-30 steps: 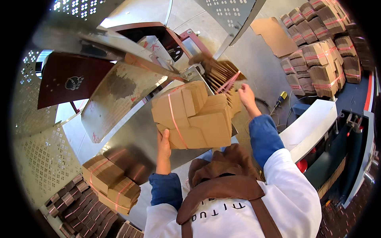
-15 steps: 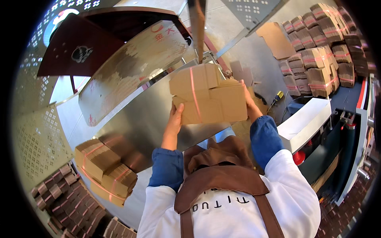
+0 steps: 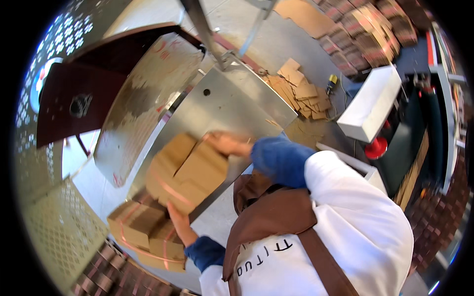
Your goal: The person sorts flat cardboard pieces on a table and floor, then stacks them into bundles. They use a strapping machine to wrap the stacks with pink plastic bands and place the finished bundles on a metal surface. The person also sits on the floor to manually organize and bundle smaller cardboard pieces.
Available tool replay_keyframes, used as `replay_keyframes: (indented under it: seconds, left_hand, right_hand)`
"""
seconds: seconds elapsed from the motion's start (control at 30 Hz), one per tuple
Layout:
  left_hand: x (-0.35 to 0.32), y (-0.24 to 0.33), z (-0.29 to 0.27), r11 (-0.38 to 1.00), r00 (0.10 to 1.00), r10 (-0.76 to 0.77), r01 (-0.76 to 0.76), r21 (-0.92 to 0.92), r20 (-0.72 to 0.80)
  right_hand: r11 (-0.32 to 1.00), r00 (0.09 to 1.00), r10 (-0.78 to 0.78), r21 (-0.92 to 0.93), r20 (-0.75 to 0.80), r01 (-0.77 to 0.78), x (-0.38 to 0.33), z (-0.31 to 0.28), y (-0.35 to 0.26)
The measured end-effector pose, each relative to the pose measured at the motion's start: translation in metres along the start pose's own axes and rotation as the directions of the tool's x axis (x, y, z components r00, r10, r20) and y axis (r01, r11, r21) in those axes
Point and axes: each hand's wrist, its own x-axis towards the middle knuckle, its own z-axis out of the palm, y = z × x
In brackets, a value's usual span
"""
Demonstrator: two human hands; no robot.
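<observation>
Between my two hands is a bundle of flat brown cardboard pieces [image 3: 200,170], tied with a pink strap. My left hand [image 3: 179,219] grips its near left end, next to the strap. At its far right end, my right hand [image 3: 224,143] holds on, somewhat smeared by motion. The bundle is tilted over the metal table [image 3: 237,93]. Just left of it, a strapped stack of cardboard bundles [image 3: 140,222] sits at the table's left end, partly covered by the held bundle and my left hand.
Loose cardboard scraps [image 3: 301,91] lie on the floor beyond the table. Many strapped bundles [image 3: 368,34] are piled at the far right. A white box-shaped trough [image 3: 370,103] and machine rollers [image 3: 419,133] stand to the right. A dark red panel [image 3: 74,103] rises at the left.
Both hands have carried the bundle left and nearer, turning it toward the stack at the table's left end. The view has swung, and the cardboard scraps on the floor now show.
</observation>
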Motion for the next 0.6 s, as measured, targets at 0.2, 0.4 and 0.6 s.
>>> replay_keyframes:
  seconds: [0.2,0.4,0.6]
  left_hand:
    - [-0.031,0.04,-0.102,0.638,0.939,0.338,-0.28,0.718,0.066]
    - [-0.069,0.064,0.008,0.59,0.777,0.568,-0.154,0.792,-0.273]
    - [-0.075,0.009,0.141,-0.247,0.47,0.758,-0.435,0.866,0.452]
  right_hand:
    - [0.997,0.979,0.052,0.051,0.198,-0.064,-0.015,0.092,-0.006]
    - [0.972,0.943,-0.235,0.04,0.236,0.232,-0.056,0.026,0.044]
    - [0.993,0.995,-0.096,0.072,0.042,0.093,-0.127,-0.106,0.171]
